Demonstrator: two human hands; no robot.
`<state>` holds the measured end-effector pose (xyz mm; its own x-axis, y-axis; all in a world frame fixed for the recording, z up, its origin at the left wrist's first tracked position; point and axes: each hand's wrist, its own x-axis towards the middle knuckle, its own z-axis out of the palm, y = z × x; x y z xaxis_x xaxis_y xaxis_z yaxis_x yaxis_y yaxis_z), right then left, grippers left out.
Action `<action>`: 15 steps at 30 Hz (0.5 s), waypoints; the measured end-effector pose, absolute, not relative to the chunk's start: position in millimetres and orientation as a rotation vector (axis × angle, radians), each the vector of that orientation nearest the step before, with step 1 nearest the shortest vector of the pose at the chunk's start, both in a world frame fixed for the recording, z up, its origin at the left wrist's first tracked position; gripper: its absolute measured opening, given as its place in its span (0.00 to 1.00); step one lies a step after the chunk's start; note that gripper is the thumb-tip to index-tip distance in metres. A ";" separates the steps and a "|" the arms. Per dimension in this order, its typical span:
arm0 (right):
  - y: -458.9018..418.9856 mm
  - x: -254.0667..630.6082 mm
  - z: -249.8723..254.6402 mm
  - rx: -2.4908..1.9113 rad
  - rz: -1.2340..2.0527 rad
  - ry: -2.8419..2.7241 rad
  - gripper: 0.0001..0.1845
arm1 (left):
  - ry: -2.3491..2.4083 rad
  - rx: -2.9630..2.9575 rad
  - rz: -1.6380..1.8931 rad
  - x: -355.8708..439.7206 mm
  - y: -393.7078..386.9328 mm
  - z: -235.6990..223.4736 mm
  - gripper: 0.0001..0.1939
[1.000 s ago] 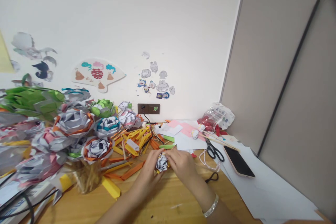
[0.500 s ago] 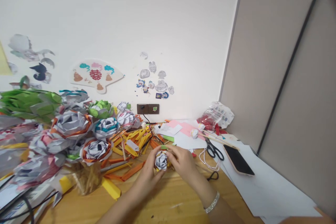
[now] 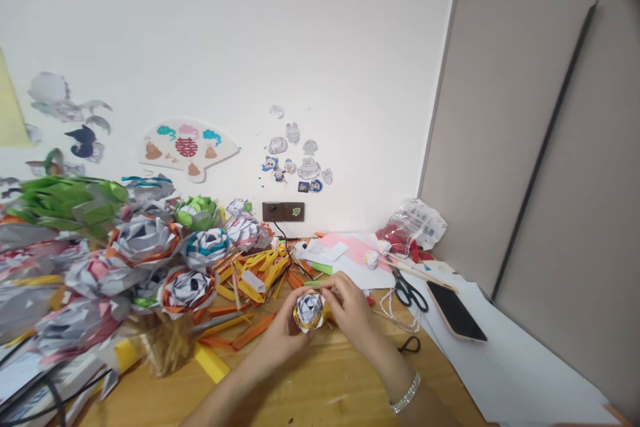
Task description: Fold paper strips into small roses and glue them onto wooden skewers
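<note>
A small paper flower (image 3: 309, 311), white inside with yellow edging round its outside, is between my hands above the wooden table. My left hand (image 3: 286, 330) is curled round its left side and holds it. My right hand (image 3: 347, 307) has thumb and fingers pinched together at the flower's upper right edge. Just above the flower, a narrow green strip (image 3: 314, 283) shows by my fingertips; whether I grip it or it lies behind I cannot tell. A sparkling bracelet (image 3: 406, 393) is on my right wrist.
Large paper flowers (image 3: 145, 240) crowd the left side. Folded yellow and orange strips (image 3: 255, 270) lie behind my hands. To the right are black scissors (image 3: 410, 293), a bead string (image 3: 400, 320), a phone (image 3: 456, 311) and white paper sheets (image 3: 515, 360). A plastic bag (image 3: 415, 223) sits by the wall.
The flower has tilted to show more of its yellow rim. My right fingers have shifted slightly along its edge, while my left hand keeps its hold. The view has shifted a little.
</note>
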<state>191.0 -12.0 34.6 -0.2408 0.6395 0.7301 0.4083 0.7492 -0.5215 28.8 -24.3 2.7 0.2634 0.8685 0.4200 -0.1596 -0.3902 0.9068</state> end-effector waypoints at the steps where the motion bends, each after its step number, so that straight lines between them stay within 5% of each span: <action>1: -12.1 190.9 34.9 -0.796 0.283 -1.875 0.06 | 0.686 1.568 1.306 28.6 -25.5 3.4 0.31; 15: -11.2 189.7 33.0 -0.905 0.353 -1.952 0.03 | 1.018 2.011 1.297 29.6 -34.3 10.3 0.28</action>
<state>189.7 -11.2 33.0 -0.3014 0.7170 0.6286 0.4515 0.6880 -0.5682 29.6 -34.3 10.3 0.2532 0.8191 0.5148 0.3056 -0.5726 0.7608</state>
